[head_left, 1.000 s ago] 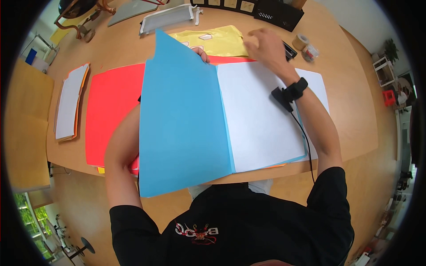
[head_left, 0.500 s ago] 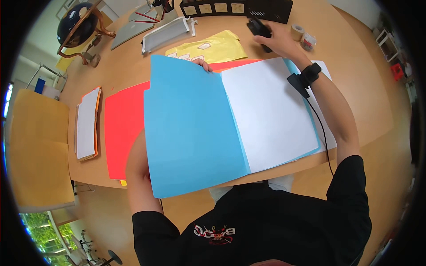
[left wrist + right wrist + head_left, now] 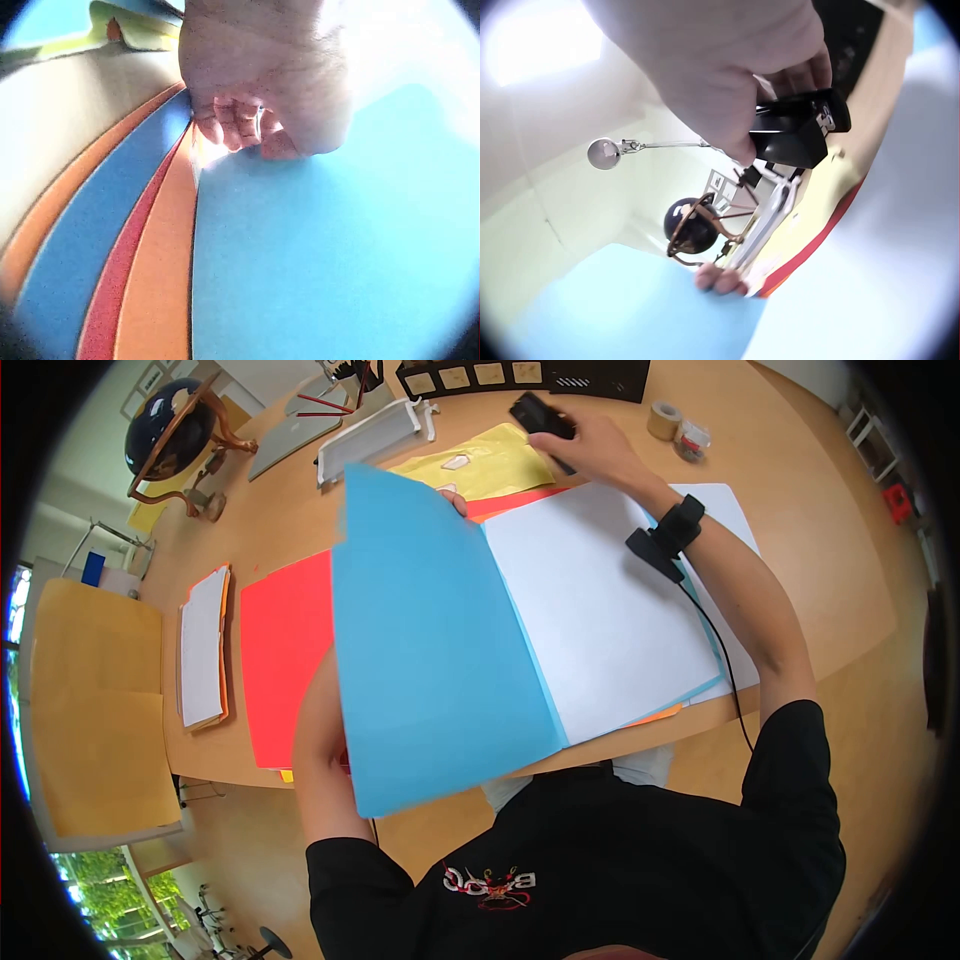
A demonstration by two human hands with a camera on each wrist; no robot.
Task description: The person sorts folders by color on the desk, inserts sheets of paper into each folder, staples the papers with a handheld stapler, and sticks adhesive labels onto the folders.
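A light blue folder (image 3: 440, 650) stands open over the stack, its left cover lifted and white paper (image 3: 610, 610) on its right side. My left hand (image 3: 262, 82) is behind the raised cover, fingers curled at its top edge near the fold. Only the fingertips (image 3: 458, 502) show in the head view. My right hand (image 3: 600, 450) grips a black stapler (image 3: 545, 420) above the folder's far edge. White lettering marks the stapler (image 3: 795, 139) in the right wrist view. Orange, blue and red folder edges (image 3: 97, 217) fan out beneath the blue one in the left wrist view.
Left of the blue folder lies a red folder (image 3: 285, 660), and farther left a stack of papers (image 3: 203, 650). Beyond the folders are a yellow envelope (image 3: 500, 465) and a white-framed rack (image 3: 370, 445). A tape roll (image 3: 663, 420) and a clear container (image 3: 691, 442) sit far right.
My right hand has reached to the stapler, picked it up and brought it left toward the folder's fold. The left hand stays at the blue cover's top edge.
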